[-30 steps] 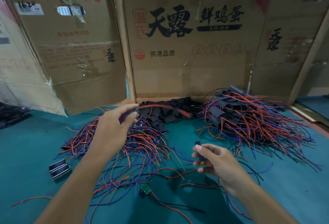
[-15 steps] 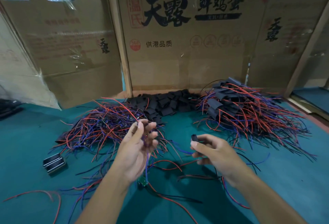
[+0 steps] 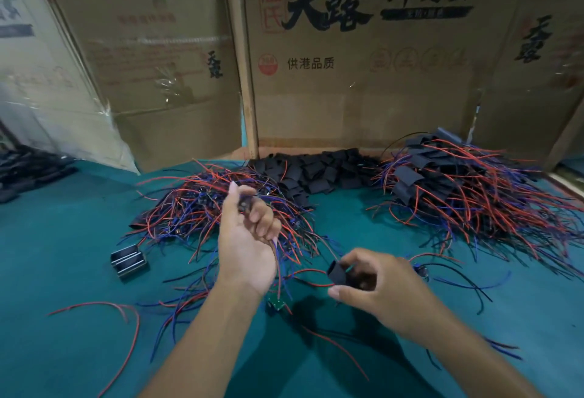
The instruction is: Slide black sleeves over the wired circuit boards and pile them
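Head view: left hand (image 3: pixel 249 239) fingers curled round red and blue wires (image 3: pixel 278 258) mid-table; right hand (image 3: pixel 376 287) pinches black sleeve (image 3: pixel 337 272); sleeved pile (image 3: pixel 458 189) near far right edge.

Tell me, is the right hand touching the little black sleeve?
Touching. The head view shows the right hand pinching the short black tube sleeve between thumb and fingers, above the teal table.
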